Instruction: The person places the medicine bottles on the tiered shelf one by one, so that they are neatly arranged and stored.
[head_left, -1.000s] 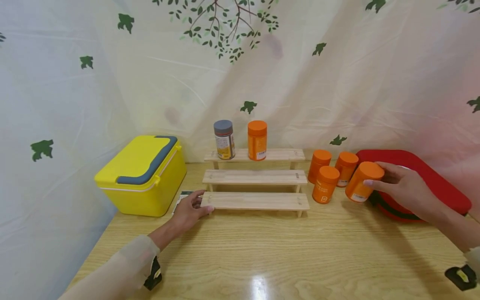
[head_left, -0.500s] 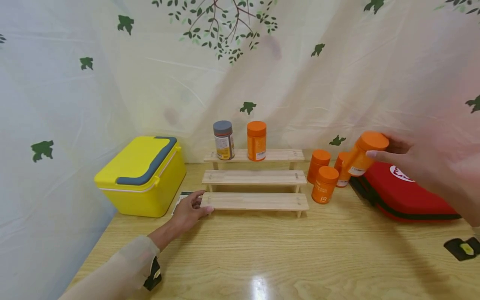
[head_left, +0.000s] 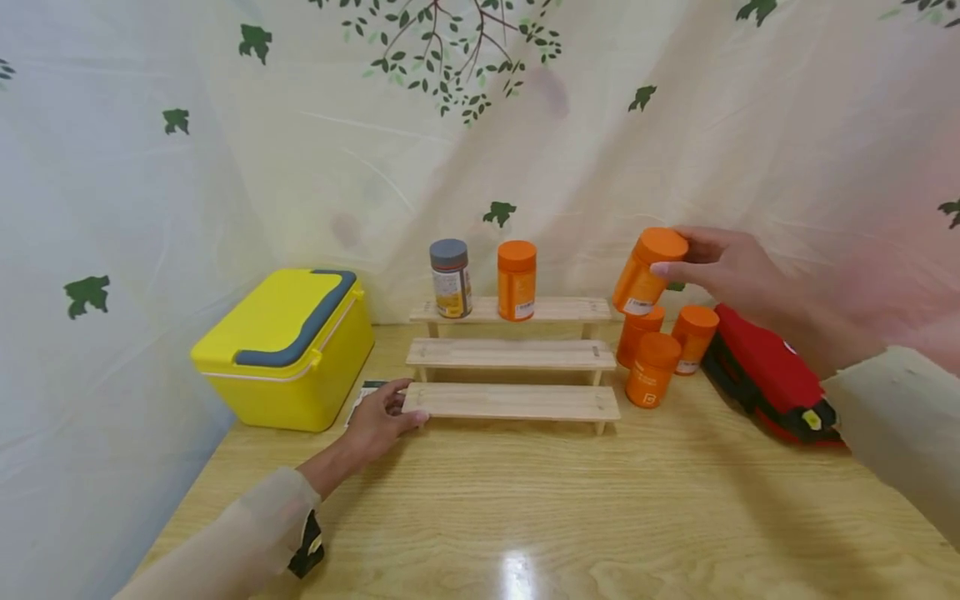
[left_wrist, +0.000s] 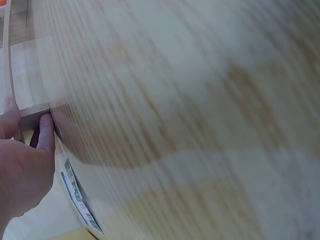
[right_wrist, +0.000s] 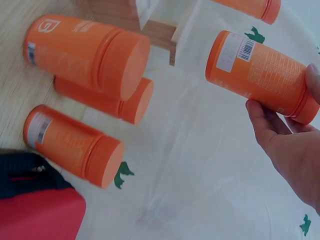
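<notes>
Where the tabletop (head_left: pixel 480 517) starts at far left, a yellow box (head_left: pixel 277 350) stands, lid closed, gray-blue handle lying flat. Printed card (left_wrist: pixel 80 197) on the tabletop just right of it, partly behind the left hand (head_left: pixel 378 422). That hand is mostly closed, thumb and fingers pinching the left end of the wooden rack's lowest shelf. Wooden rack (head_left: pixel 513 355): three stepped shelves. Top shelf carries a gray-lidded jar (head_left: pixel 452 283), upright, then an orange jar (head_left: pixel 517 283), upright, with a gap between. Off the rack's right end, the held jar (head_left: pixel 647 273), also orange, is in the air, tilted, lid leaning right. Below it, three orange jars stand upright on the tabletop: back jar (head_left: pixel 636 339), front jar (head_left: pixel 652 372), right jar (head_left: pixel 693 342). Right hand (head_left: pixel 731 260) is curled round the held jar near its lid, thumb on the near side, fingers behind. Far right, a red case (head_left: pixel 765 358) with black trim, partly covered by a pale sleeve (head_left: pixel 896 425).
</notes>
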